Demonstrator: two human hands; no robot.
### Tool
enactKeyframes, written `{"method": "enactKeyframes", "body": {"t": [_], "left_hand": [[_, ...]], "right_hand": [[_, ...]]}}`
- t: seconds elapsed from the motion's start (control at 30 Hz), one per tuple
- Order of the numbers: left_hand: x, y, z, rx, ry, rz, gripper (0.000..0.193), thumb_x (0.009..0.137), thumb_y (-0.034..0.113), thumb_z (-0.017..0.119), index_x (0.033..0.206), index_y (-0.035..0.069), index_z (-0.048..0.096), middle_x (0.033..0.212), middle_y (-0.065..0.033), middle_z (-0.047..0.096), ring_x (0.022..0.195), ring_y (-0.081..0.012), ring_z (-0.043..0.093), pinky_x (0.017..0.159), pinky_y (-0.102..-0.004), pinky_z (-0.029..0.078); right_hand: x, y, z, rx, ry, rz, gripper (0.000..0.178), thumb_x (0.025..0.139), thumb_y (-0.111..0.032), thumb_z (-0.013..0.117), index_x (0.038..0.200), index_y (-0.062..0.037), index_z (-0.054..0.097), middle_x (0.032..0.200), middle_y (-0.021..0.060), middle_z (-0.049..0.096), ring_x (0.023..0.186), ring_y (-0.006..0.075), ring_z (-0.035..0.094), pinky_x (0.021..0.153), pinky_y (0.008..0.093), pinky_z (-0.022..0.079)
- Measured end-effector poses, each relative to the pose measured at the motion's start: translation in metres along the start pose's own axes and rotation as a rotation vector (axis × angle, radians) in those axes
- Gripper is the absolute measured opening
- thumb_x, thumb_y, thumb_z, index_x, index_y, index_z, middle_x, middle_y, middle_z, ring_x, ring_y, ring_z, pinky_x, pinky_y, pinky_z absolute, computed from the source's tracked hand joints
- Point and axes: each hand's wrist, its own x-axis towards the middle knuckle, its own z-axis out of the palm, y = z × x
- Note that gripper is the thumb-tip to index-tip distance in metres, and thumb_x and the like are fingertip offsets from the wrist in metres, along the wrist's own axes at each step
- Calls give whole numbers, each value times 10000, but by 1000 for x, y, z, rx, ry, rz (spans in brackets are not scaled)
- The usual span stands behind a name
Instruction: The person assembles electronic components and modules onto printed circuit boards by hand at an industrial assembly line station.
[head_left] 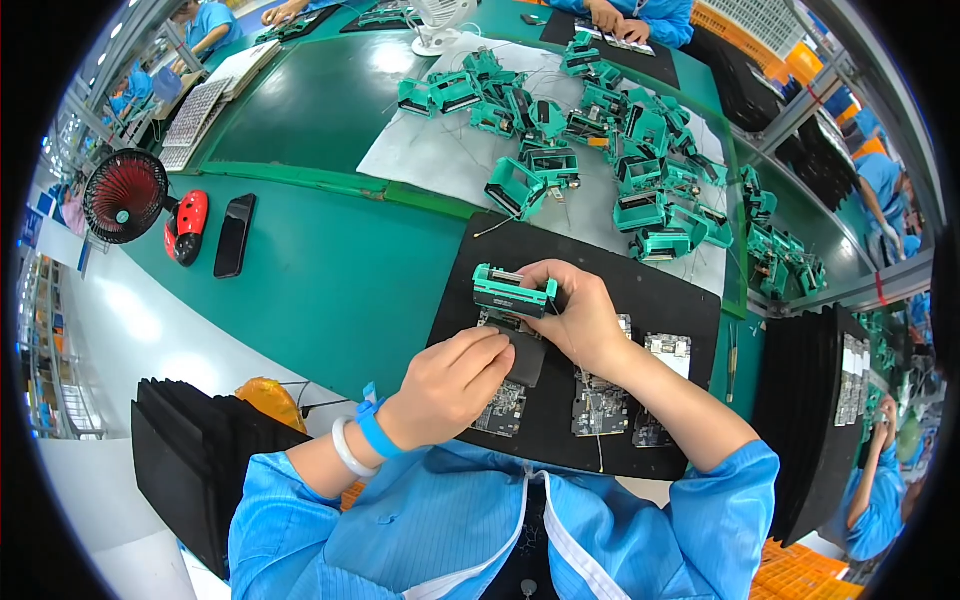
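My right hand (580, 312) grips a green-and-black plastic housing (513, 291) by its right end, above a black mat (650, 290). A thin wire hangs by its fingers. Just below the housing, the curled fingers of my left hand (452, 382) close on the edge of a dark grey rectangular part (527, 358). A strip of circuit board shows between that part and the housing; whether they are joined I cannot tell. Under my left hand lies a circuit board (502, 412), partly covered. Further right on the mat are another board (600, 408) and one more (660, 425).
Many green housings (640, 210) with wires lie heaped on a white sheet (400, 150) beyond the mat. A phone (234, 236) and a red-black fan (127, 196) are at left. Black sheets (790, 420) stand stacked at right. A co-worker's hands (618, 22) work across the bench.
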Motion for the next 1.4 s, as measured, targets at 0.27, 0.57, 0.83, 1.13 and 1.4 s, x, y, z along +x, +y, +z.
{"method": "enactKeyframes", "body": {"t": [0.27, 0.57, 0.83, 1.13, 1.4], "left_hand": [[2, 3, 5, 47, 16, -8, 278, 659, -7, 718, 929, -59, 680, 997, -150, 657, 950, -298, 661, 749, -346, 577], [2, 2, 8, 68, 31, -13, 273, 651, -8, 717, 917, -58, 679, 984, -152, 660, 952, -304, 664, 752, -346, 579], [7, -2, 11, 75, 35, -3, 151, 734, 43, 681, 868, -25, 671, 983, -142, 694, 923, -257, 691, 752, -318, 586], [11, -6, 9, 60, -49, -8, 222, 638, 39, 726, 855, 16, 682, 999, -106, 698, 883, -234, 690, 719, -308, 566], [14, -7, 7, 60, -105, 6, 197, 649, 50, 723, 838, 28, 674, 1019, -85, 697, 846, -210, 676, 690, -301, 555]], "right_hand": [[1, 2, 0, 37, -9, 10, 310, 687, 23, 797, 953, -14, 642, 939, 138, 690, 893, 260, 682, 803, 326, 517], [1, -4, -2, -5, -48, 29, 278, 719, 54, 768, 954, 2, 628, 1003, 125, 686, 949, 215, 660, 846, 313, 515], [0, 0, 0, 5, 1, -33, 279, 701, 33, 759, 952, -8, 644, 923, 148, 685, 870, 289, 687, 777, 337, 525], [2, -7, -3, -31, -21, -34, 304, 675, 52, 745, 955, -18, 650, 944, 153, 681, 902, 316, 679, 785, 353, 524], [19, -33, -35, -191, -369, 19, 485, 709, 35, 749, 1161, -54, 596, 1202, 103, 618, 1082, 203, 619, 925, 333, 502]]}}
